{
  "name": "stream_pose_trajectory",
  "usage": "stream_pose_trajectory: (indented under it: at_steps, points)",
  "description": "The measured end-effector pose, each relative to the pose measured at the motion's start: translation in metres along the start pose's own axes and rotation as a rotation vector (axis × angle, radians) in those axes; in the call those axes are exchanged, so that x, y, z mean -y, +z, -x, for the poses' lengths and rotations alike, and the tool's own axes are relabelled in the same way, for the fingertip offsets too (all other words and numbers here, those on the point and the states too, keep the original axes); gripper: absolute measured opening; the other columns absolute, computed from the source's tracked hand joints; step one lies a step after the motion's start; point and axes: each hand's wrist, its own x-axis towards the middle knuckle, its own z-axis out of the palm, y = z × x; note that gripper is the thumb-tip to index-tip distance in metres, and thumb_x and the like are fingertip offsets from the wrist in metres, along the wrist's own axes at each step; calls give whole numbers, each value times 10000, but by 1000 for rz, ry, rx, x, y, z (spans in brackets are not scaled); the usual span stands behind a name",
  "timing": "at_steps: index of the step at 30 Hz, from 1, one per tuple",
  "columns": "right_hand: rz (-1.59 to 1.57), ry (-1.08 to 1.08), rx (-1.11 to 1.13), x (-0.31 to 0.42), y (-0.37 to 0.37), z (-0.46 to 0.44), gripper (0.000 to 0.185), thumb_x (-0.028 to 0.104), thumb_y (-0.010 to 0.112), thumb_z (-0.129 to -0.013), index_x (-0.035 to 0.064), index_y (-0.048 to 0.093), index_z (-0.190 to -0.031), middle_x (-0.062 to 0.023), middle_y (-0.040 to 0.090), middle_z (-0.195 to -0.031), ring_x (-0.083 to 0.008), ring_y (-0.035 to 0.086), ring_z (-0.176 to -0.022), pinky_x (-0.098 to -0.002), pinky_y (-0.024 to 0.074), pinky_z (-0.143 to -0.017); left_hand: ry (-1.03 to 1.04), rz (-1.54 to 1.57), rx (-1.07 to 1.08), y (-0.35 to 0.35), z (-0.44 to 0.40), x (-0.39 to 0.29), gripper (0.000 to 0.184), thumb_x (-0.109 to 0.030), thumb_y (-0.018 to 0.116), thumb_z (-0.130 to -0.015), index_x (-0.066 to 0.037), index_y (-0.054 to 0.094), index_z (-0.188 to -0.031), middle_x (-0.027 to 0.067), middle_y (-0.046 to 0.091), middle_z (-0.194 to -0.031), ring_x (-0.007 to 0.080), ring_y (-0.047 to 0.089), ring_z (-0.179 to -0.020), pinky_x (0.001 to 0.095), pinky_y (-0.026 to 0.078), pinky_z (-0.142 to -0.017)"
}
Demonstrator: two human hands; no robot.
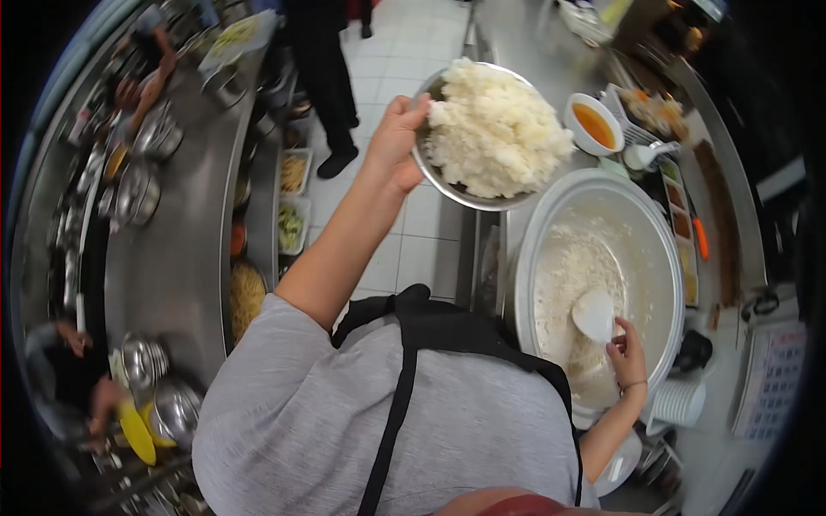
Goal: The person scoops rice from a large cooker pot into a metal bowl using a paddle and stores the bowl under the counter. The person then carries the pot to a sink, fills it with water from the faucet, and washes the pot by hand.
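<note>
My left hand (398, 142) grips the rim of a metal bowl (482, 204), thumb over the edge. White cooked rice (495, 129) is heaped high in that bowl, which is held up beside the far rim of a large pot. Inside the wide, pale metal pot (651, 284), my right hand (628, 354) is closed around the handle of a white rice paddle (593, 315). The paddle's blade is over the pot's bottom, where scattered rice (585, 258) clings. My fingers hide most of the handle.
A white bowl of orange liquid (594, 127) stands beyond the pot, near a white spoon (651, 153). Stacked white dishes (680, 402) sit at the right. Across the tiled aisle, a steel counter (163, 284) holds metal bowls (138, 191). Other people (318, 77) stand nearby.
</note>
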Motion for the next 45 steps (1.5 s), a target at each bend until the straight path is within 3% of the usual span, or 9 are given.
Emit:
stream_pose_trajectory:
  at_steps: [8, 15, 18, 24, 26, 28, 35, 39, 45]
  points:
    - [55, 84, 102, 43, 8, -7, 491, -12, 598, -701, 79, 451, -1160, -73, 499, -845, -142, 477, -643, -260, 427, -615, 192, -203, -360, -140, 28, -70, 146, -132, 492, -861, -89, 371, -791, 48, 503, -774, 136, 531, -693, 301, 495, -597]
    - [297, -283, 72, 209, -27, -64, 478, 1, 618, -681, 70, 473, -1131, -75, 473, -901, -175, 466, -739, -283, 418, -653, 294, -152, -628, -224, 16, -96, 174, -128, 488, -863, -102, 365, -744, 48, 516, -761, 134, 534, -678, 293, 490, -574]
    - [296, -593, 126, 289, -9, -112, 441, 10, 620, -685, 60, 492, -1103, -74, 485, -864, -185, 478, -733, -289, 418, -656, 329, -123, -673, -245, 0, -112, 178, -136, 490, -863, -109, 367, -737, 45, 523, -754, 132, 534, -672, 292, 490, -574]
    - [358, -984, 713, 441, 75, -244, 329, 108, 610, -738, 40, 515, -1045, -73, 528, -807, -194, 538, -743, -277, 431, -667, 354, -32, -609, -284, -57, -150, 183, -134, 510, -851, -122, 392, -712, 32, 546, -745, 134, 547, -685, 294, 488, -605]
    - [328, -763, 953, 478, 126, -310, 302, 171, 577, -783, 38, 514, -1047, -68, 541, -790, -164, 543, -711, -267, 440, -650, 347, -19, -648, -290, -80, -166, 188, -127, 509, -850, -125, 395, -701, 28, 551, -737, 132, 549, -688, 295, 491, -607]
    - [385, -884, 849, 497, 190, -369, 290, 234, 522, -828, 51, 521, -1053, -53, 551, -776, -130, 548, -710, -259, 445, -632, 347, 25, -611, -292, -103, -181, 184, -124, 509, -850, -127, 394, -707, 28, 550, -737, 136, 550, -685, 296, 491, -609]
    - [-753, -188, 1348, 533, 357, -409, 363, 358, 374, -896, 94, 438, -1135, -50, 506, -964, -162, 538, -859, -315, 472, -727, 352, 111, -609, -313, -158, -202, 154, -131, 499, -856, -135, 415, -727, 21, 553, -833, 143, 549, -796, 319, 491, -697]
    - [-1063, -176, 1288, 562, 382, -436, 321, 309, 421, -888, 108, 446, -1136, -32, 512, -971, -133, 501, -872, -308, 461, -740, 386, 155, -659, -311, -196, -200, 135, -133, 500, -857, -133, 439, -736, 13, 558, -815, 137, 551, -790, 311, 488, -694]
    - [-978, -443, 1179, 601, 382, -497, 262, 224, 461, -879, 84, 523, -1092, -16, 516, -1014, -127, 509, -909, -291, 452, -765, 510, 175, -740, -307, -251, -189, 172, -125, 495, -858, -129, 433, -698, 16, 565, -797, 135, 553, -764, 300, 488, -681]
